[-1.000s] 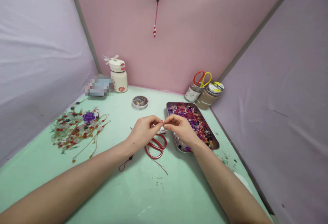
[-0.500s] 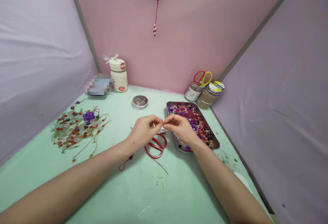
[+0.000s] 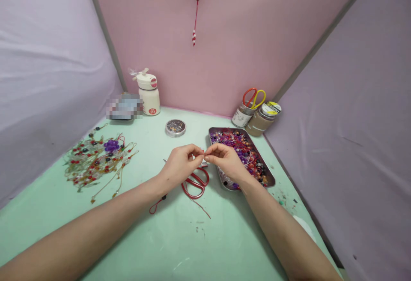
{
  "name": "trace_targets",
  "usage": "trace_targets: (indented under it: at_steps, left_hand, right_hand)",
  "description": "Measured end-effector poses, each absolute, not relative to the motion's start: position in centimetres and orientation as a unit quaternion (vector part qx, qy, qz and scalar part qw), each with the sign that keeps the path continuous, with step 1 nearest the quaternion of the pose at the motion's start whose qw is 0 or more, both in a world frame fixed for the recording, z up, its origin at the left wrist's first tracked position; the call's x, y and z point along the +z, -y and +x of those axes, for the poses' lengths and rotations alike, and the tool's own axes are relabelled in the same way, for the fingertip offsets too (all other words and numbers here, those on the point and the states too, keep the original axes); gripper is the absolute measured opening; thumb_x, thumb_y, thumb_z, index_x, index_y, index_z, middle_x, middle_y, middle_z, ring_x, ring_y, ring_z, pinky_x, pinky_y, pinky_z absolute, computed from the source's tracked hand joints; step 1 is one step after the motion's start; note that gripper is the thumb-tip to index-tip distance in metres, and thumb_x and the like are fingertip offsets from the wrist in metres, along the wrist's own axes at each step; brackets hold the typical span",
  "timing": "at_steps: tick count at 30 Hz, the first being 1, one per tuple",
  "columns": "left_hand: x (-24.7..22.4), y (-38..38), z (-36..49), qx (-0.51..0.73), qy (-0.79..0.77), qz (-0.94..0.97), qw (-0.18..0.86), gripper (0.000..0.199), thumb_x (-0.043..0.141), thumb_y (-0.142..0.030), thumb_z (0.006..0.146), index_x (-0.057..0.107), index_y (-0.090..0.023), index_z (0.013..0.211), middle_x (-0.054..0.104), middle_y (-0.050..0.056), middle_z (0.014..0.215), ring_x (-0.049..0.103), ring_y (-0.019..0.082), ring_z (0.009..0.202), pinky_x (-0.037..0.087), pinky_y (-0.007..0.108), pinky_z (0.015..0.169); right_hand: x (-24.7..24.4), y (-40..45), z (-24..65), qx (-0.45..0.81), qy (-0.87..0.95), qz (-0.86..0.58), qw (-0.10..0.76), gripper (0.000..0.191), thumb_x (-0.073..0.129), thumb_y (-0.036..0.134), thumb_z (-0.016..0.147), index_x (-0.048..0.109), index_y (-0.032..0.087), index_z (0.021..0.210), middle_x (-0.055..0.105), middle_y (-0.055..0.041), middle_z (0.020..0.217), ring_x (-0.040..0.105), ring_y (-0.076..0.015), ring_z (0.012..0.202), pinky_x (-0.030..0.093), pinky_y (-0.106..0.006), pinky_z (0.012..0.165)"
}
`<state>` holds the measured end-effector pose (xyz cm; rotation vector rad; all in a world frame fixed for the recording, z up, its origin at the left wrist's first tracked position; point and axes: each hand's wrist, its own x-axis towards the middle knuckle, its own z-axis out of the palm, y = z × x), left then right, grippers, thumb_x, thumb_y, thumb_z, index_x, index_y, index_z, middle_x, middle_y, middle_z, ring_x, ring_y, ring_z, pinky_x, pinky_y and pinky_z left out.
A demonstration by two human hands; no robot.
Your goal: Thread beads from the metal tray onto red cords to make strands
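Observation:
My left hand [image 3: 180, 163] and my right hand [image 3: 226, 161] meet fingertip to fingertip over the middle of the table. Both are closed in a pinch. A speck of red shows at the fingertips, but what they hold is too small to name. Beneath my left hand lie scissors with red handles [image 3: 195, 183], their blades mostly hidden. A small white and red object [image 3: 204, 164] shows partly behind the fingers. A red cord loop [image 3: 155, 207] with a dark bead pokes out below my left wrist. A thin red cord end [image 3: 203, 208] trails by the scissors.
Right of my hands, a metal tray [image 3: 272, 183] holds mixed beads. Behind it stand a can [image 3: 243, 117] with red and yellow scissors and a lidded jar [image 3: 259, 123]. A round spool [image 3: 175, 128], white bottle [image 3: 150, 101] and heap of beaded strings [image 3: 93, 161] lie leftward.

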<state>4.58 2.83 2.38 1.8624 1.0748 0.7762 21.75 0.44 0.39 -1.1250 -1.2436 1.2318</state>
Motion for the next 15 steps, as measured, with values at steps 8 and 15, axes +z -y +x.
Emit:
trace_targets:
  at_steps: [8,15]
  left_hand:
    - [2.3,-2.86,4.6,0.309,-0.426,0.747,0.407,0.021,0.054,-0.029,0.077,0.069,-0.017,0.084,0.068,0.0,0.073,0.052,0.011,0.058,0.041,0.022,0.058]
    - [2.38,-2.87,4.55,0.308,-0.421,0.762,0.384,0.019,0.053,-0.028,0.077,0.069,-0.018,0.08,0.068,0.0,0.072,0.053,0.011,0.059,0.043,0.023,0.061]
  right_hand:
    - [0.18,-0.45,21.76,0.509,0.518,-0.467,0.505,0.018,0.077,0.026,0.062,0.064,0.02,0.073,0.066,0.002,0.074,0.059,-0.0118,0.069,0.048,-0.028,0.07]
    - [0.38,-0.33,21.56,0.487,0.531,-0.476,0.504,0.018,0.077,0.028,0.062,0.063,0.021,0.071,0.065,0.0016,0.072,0.059,-0.0124,0.067,0.05,-0.028,0.068]
